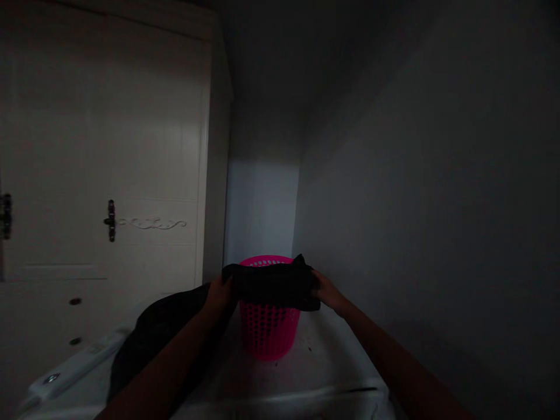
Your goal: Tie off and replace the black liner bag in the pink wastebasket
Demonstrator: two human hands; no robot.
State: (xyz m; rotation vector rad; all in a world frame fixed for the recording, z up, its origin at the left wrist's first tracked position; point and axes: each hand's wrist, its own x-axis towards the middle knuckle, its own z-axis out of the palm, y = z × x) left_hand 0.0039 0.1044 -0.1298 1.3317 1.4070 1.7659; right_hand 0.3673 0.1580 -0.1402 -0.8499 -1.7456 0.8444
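A folded black cloth point(271, 284) is stretched between my two hands, in front of the upper part of a pink perforated basket point(269, 338). My left hand point(219, 291) grips the cloth's left end, and my right hand point(322, 289) grips its right end. The basket stands upright on a white surface point(324, 361); its far rim shows above the cloth. A larger dark cloth point(166, 321) lies at the left, partly behind my left forearm. Dim light hides the details of the fabric and some fingers.
A white wardrobe point(153, 146) with dark handles rises at the left. A grey wall point(415, 175) runs along the right side. At the lower left lies a long white object point(74, 370), near the surface's edge.
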